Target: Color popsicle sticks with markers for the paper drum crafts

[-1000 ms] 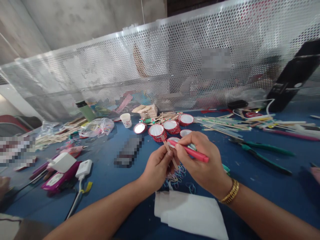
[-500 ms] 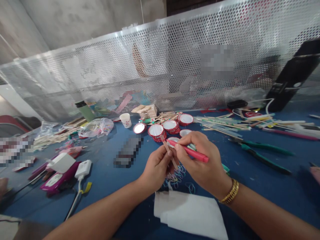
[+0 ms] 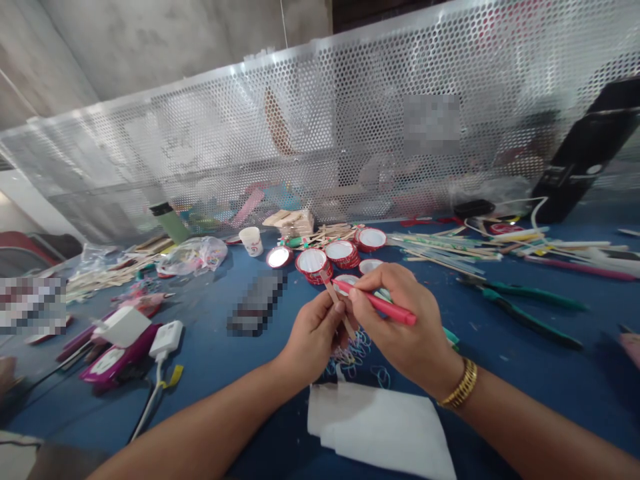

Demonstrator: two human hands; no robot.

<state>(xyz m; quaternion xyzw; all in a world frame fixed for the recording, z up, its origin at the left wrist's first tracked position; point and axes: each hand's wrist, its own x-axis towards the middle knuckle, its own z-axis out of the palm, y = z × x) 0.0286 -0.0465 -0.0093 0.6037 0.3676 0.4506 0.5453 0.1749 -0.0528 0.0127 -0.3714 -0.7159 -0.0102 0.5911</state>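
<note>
Wooden stick (image 3: pixel 330 287) pinched in left hand (image 3: pixel 311 333), red pen (image 3: pixel 387 308) gripped by right hand (image 3: pixel 413 323), near stick's edge, open tabletop (image 3: pixel 213 353) leftward

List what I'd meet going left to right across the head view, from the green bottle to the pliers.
Green bottle → white paper cup → left hand holding a flat stick → right hand holding a red pen → green-handled pliers.
</note>
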